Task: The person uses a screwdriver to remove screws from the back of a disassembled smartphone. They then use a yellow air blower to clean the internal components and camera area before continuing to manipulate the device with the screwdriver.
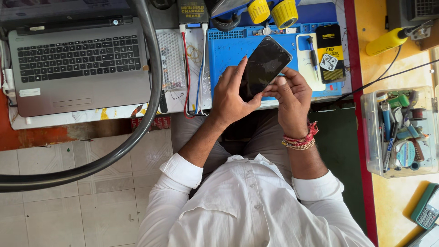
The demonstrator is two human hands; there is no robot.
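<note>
The phone point(263, 68)'s lower end is hidden under both hands; the calculator point(427, 211) is perhaps edge-cropped.

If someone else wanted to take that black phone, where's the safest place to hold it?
Probably by the two long edges near the upper end of the phone, coming from above the blue mat. That end sticks up free, tilted to the right, while the left hand and right hand already cover the lower end. Edges keep fingers off the glossy face.
</note>
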